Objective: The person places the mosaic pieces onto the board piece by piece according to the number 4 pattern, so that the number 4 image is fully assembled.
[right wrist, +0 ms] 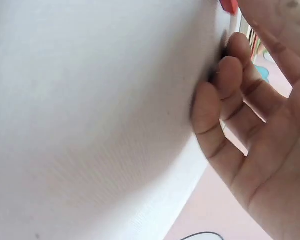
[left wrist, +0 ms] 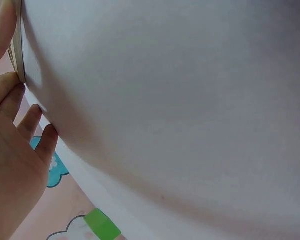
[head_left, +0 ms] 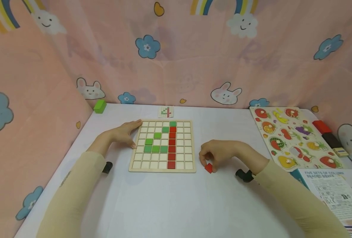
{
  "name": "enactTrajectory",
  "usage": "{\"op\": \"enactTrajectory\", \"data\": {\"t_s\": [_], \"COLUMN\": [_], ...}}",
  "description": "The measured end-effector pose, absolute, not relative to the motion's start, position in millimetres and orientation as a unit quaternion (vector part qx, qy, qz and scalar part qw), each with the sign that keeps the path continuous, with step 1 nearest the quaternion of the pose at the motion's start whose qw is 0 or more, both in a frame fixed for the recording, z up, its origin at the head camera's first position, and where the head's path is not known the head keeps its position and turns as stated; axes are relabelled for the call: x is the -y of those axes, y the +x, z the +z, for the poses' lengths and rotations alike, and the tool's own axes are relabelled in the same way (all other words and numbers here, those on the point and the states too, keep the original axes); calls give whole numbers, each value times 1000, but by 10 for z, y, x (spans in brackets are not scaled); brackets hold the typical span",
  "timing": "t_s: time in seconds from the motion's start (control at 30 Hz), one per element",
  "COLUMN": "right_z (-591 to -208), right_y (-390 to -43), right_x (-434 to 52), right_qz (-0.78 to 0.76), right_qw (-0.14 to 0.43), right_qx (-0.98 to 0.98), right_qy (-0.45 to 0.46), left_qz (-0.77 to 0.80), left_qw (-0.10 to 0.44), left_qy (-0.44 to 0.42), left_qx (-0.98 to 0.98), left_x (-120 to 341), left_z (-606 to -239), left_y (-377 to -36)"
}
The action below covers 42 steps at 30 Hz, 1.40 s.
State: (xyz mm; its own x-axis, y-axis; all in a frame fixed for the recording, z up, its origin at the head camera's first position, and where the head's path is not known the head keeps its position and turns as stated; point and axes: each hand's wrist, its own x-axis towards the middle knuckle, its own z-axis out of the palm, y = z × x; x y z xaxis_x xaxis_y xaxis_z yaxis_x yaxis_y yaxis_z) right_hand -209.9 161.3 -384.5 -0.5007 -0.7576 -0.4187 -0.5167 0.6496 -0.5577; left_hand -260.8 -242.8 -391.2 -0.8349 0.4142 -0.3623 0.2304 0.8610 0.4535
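My right hand (head_left: 220, 153) curls over a small red square tile (head_left: 208, 168), fingertips pinching it on the white surface (head_left: 170, 201) just right of the wooden grid board (head_left: 162, 145). My left hand (head_left: 125, 132) lies open, fingers straight against the board's left edge. Green and red tiles fill part of the grid. Behind it sits a small pattern card (head_left: 165, 111); a green block (head_left: 100, 106) stands far left. Right, a fruit peg puzzle (head_left: 295, 137) and a booklet (head_left: 336, 191) reading "FIVE SETS OF COLUMN BEADED BOXES".
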Motion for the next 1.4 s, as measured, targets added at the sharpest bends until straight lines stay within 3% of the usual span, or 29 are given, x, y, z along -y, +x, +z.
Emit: {"op": "enactTrajectory", "data": {"t_s": [0.2, 0.53, 0.9, 1.4], "right_z": [-3829, -3826, -3903, -3905], "right_y": [-2218, -2335, -2316, -2283], "right_x": [-1607, -1293, -885, -899], "right_qz": [-215, -322, -315, -276], "right_qw": [283, 158, 149, 130], "right_qx": [-868, -884, -888, -909], "right_qy": [-347, -299, -298, -285], "left_qz": [204, 199, 199, 201], "left_qw": [233, 233, 234, 235], "left_qy": [168, 167, 172, 176], "left_qx": [-936, -937, -936, -934], "left_x": [2420, 2415, 2418, 2390], "left_z": [-3932, -3918, -3930, -3923], "left_y": [-2618, -2601, -2617, -2634]}}
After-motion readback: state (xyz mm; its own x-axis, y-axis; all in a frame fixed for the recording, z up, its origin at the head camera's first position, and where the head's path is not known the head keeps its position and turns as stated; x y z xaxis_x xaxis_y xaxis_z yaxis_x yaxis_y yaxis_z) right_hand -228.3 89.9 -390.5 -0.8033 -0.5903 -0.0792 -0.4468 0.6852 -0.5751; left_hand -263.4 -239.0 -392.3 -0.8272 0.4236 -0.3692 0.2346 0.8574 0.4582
